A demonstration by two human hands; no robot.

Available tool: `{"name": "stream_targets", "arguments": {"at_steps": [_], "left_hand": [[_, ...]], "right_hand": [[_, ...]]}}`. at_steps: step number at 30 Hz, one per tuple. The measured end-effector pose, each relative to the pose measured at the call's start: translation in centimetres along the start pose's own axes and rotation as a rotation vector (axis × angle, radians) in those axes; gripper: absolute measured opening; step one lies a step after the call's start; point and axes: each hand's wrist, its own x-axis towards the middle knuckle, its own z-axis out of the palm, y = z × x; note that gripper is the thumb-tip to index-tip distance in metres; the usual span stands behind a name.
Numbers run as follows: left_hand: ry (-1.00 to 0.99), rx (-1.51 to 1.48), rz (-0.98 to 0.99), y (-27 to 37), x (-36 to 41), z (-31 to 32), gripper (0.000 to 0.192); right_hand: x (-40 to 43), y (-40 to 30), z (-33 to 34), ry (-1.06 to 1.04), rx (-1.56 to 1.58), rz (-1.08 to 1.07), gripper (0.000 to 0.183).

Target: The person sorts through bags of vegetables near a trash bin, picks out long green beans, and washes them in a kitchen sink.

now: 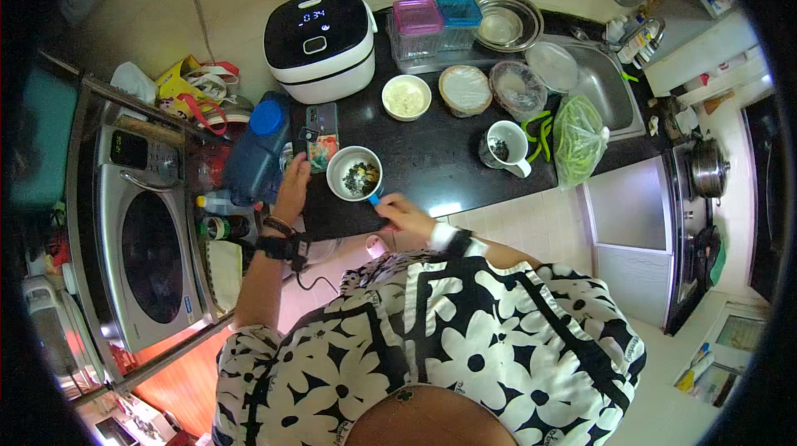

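Note:
On the dark countertop [429,160], a white cup-like vessel [332,179] holds dark, leafy bits and some yellowish matter. My right hand [403,212] grips a blue handle [374,199] at its near-right rim. My left hand [295,186] is left of the vessel, between it and a large blue jug [255,150]; its fingers point away from me. A round metallic object [286,156] is partly hidden by that hand, and I cannot tell whether they touch. Just beyond the vessel lies a phone [322,119] with a patterned back.
Beyond are a lit multicooker [320,41], a bowl of pale paste [406,97] and two film-covered bowls [466,88]. A mug [502,146], green chillies [540,138] and a bag of green vegetables [578,141] lie right, near the sink [613,97]. A microwave [152,247] stands left.

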Motion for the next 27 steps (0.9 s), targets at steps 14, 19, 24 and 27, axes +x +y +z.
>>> {"name": "stream_targets", "arguments": {"at_steps": [14,19,24,27], "left_hand": [[-0.026,-0.002,0.060,1.2,-2.5,-0.3,0.032],[-0.013,0.029,0.073,0.4,-2.4,-0.8,0.029],[-0.008,0.044,0.053,0.6,-2.6,-0.4,0.027],[0.031,-0.010,0.083,0.5,-3.2,-0.6,0.025]], "right_hand": [[-7.5,-4.3,-18.5,0.279,0.193,0.092,0.031],[-5.5,-4.0,-12.4,0.324,0.451,0.014,0.034],[-1.3,-2.7,-9.3,0.327,0.868,-0.045,0.025],[-0.3,-1.7,-7.4,0.323,0.767,-0.199,0.030]]}}
